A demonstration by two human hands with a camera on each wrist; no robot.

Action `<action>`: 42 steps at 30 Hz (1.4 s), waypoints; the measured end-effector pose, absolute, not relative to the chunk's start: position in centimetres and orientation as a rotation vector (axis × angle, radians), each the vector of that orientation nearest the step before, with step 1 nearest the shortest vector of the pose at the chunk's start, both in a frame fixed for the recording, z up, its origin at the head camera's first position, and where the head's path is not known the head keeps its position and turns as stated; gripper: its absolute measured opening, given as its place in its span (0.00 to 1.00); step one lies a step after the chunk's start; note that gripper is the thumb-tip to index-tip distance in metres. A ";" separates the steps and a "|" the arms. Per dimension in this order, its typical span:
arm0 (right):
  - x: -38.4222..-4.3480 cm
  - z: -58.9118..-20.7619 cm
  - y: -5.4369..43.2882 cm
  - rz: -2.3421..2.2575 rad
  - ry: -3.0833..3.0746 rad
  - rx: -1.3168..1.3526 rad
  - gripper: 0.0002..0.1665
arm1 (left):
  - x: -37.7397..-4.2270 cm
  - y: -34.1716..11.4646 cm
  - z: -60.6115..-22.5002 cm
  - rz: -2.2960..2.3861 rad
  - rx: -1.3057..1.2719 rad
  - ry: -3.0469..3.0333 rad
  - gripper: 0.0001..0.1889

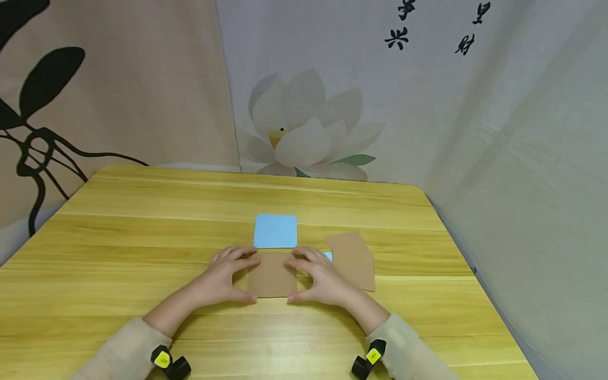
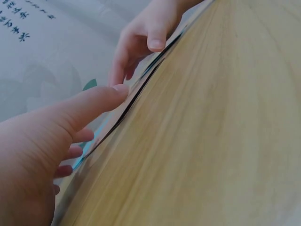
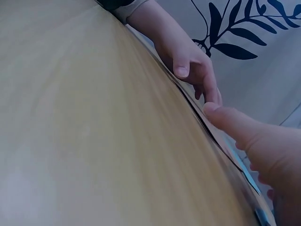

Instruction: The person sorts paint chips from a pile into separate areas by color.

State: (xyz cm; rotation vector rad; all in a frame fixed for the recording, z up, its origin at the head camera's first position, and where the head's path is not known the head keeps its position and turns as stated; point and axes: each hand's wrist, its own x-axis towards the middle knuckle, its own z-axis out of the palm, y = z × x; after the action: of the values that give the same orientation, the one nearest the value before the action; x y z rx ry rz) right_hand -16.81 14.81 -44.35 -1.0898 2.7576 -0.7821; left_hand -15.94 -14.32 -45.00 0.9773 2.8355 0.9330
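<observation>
In the head view a square brown card [image 1: 273, 279] lies on the wooden table between both hands. My left hand [image 1: 222, 278] is at its left side, index fingertip by the far corner and thumb tip by the near one. Mirroring it, my right hand [image 1: 325, 281] has its thumb at the near right corner and its fingertips toward the far right corner. Thumbs and fingers are spread apart on both hands. Just beyond the brown card lies a blue card [image 1: 275, 231] with rounded corners. In both wrist views the cards appear edge-on, low against the tabletop.
To the right of my right hand, several overlapping brown cards [image 1: 352, 261] lie in a loose pile, with a blue corner [image 1: 328, 256] showing at its left. The wooden table [image 1: 157, 221] reaches back to a printed curtain [image 1: 427, 116].
</observation>
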 end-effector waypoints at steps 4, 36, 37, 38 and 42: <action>-16.8 -44.2 15.7 -0.834 2.754 -1.060 0.47 | -16.1 -14.1 -45.1 0.995 0.989 2.840 0.43; -16.8 -44.3 28.5 -1.040 2.734 -0.838 0.50 | -18.2 -2.1 -43.7 0.911 1.156 2.741 0.42; -16.8 -44.2 28.7 -1.040 2.736 -0.831 0.50 | -18.3 -1.7 -43.6 0.894 1.164 2.748 0.42; -16.8 -44.3 29.0 -1.041 2.740 -0.829 0.50 | -18.5 -1.4 -43.5 0.880 1.172 2.755 0.42; -16.9 -44.3 29.9 -1.027 2.748 -0.830 0.51 | -19.0 -0.2 -43.5 0.847 1.195 2.758 0.43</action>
State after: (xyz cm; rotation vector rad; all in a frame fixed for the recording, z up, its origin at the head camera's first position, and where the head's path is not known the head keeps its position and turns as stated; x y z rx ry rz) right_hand -16.93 29.88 -44.32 -0.8304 2.7482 -1.0267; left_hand -19.01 -0.18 -43.50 1.1948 2.7579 0.8470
